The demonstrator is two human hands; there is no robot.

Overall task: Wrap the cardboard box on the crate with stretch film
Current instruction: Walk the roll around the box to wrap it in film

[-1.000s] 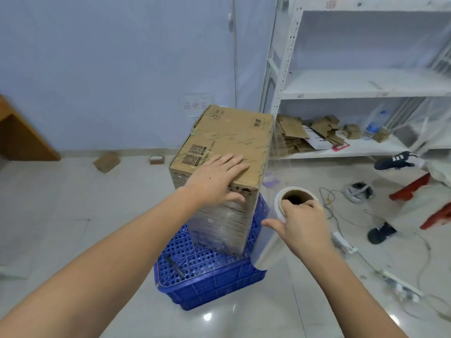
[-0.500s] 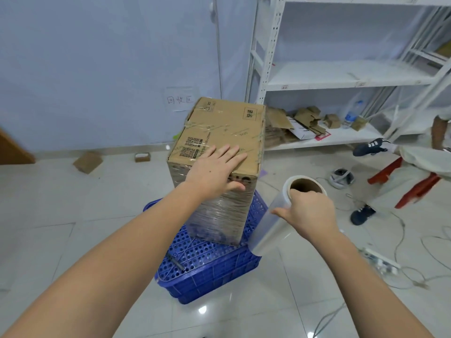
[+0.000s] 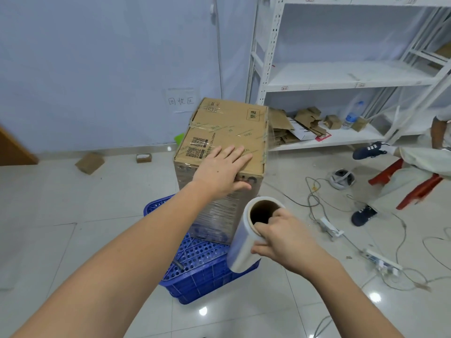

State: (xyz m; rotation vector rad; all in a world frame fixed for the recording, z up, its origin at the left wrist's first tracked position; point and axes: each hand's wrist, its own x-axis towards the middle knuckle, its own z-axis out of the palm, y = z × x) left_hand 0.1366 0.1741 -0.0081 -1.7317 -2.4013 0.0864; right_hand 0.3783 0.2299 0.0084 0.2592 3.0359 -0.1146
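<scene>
The left hand point(image 3: 220, 170) lies flat on the cardboard box point(image 3: 227, 140), which stands on the blue crate point(image 3: 205, 272). The right hand point(image 3: 284, 242) grips the stretch film roll point(image 3: 246, 242), fingers in its core.

Observed change over the last second: the right hand point(image 3: 285, 242) has carried the roll point(image 3: 251, 236) from the right of the box point(image 3: 225, 142) round toward the box's near right corner, so the roll now overlaps the crate point(image 3: 195, 276) edge in view. The grip has altered: fingertips now hook into the core's open end (previously they lay over the rim). A taut sheet of film point(image 3: 273, 152) now runs off the box's far right edge. The viewpoint has swung rightward, bringing a seated person point(image 3: 419, 164) further into view.
</scene>
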